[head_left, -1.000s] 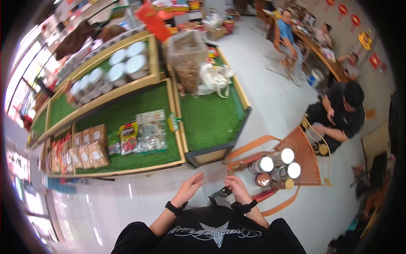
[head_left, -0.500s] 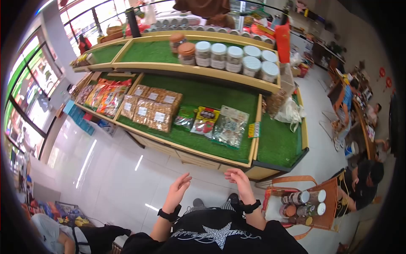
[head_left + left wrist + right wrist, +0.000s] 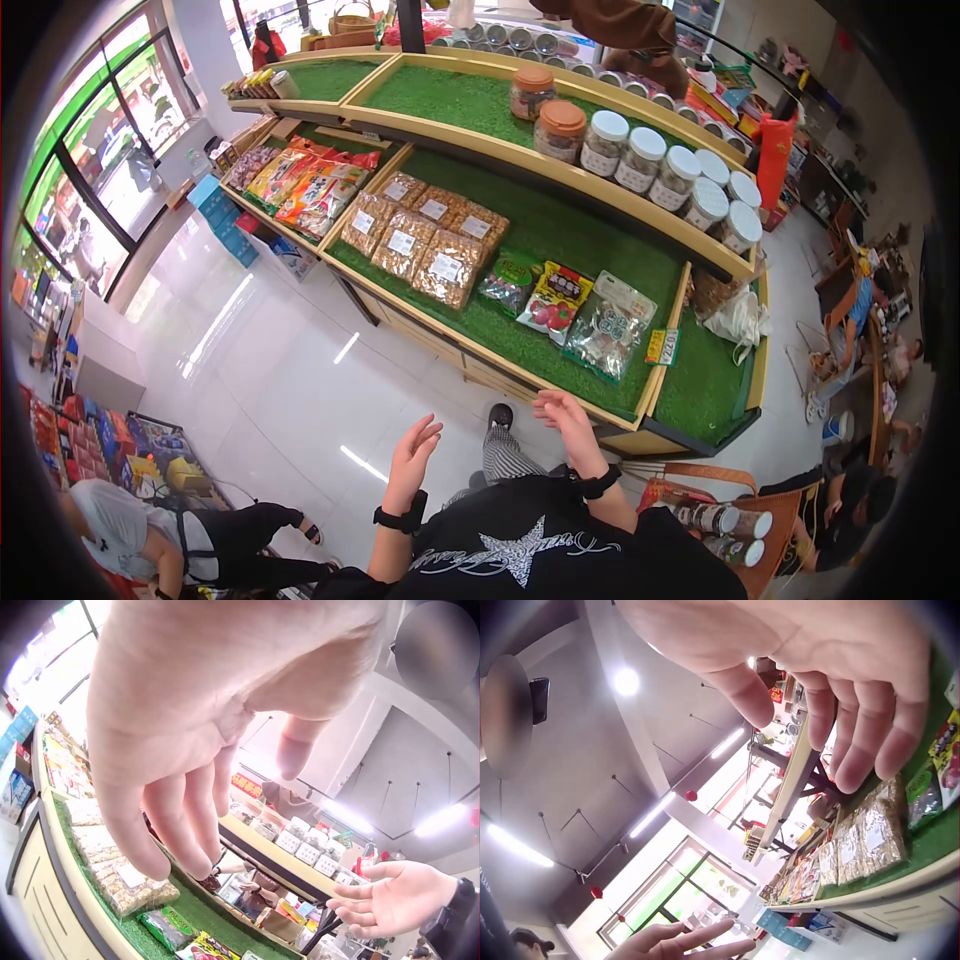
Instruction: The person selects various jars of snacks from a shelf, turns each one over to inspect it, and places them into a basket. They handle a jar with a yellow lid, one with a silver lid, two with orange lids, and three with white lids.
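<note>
My left hand is held out in front of my body with loosely bent fingers and nothing in it. To its right, my right hand also holds nothing, its fingers relaxed near the front edge of the green-lined display shelf. Closest to the right hand on that shelf lie a clear-and-green snack bag, a red-and-yellow bag and a small green bag. Farther left sit several packs of brown snack blocks with white labels. In the left wrist view, the fingers hang apart above the shelf.
White-lidded jars and orange-lidded jars line the upper tier. A woven cart with jars stands at my right, beside a seated person. Another person is at lower left. Tiled floor stretches left.
My view has swung left along the display, so the snack bags now lie before me and the cart has shifted toward the lower right. Both hands stay raised, holding nothing.
</note>
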A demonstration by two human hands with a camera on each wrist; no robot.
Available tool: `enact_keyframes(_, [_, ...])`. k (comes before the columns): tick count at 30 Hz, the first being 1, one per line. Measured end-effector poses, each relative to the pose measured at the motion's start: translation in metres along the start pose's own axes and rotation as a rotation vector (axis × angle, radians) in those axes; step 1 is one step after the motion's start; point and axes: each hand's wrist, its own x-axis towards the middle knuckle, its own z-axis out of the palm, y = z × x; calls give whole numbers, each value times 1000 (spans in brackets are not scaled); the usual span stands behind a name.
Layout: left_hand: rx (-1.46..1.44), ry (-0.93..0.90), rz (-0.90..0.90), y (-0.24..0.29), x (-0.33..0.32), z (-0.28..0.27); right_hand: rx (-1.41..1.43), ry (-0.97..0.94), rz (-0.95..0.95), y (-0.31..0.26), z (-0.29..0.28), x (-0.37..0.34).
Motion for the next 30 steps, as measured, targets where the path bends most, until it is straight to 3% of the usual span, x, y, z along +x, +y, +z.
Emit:
enact_keyframes(4, [1,-27,21,13,47,0,3,-48,-24,-9,1,47])
enact_keyframes(11, [61,-101,145,70,149,28,31,21,-191,-60,-24,127])
enact_keyframes(16, [18,-148,209,88,215,45,67,71,-197,-87,-41,174])
enact_keyframes(25, [-15,-238,58,82,286,54,56,125,-112,-103,-37,213])
enact_keyframes(30, [37,-423,45,107,341,60,74,216,-169,-117,-26,222])
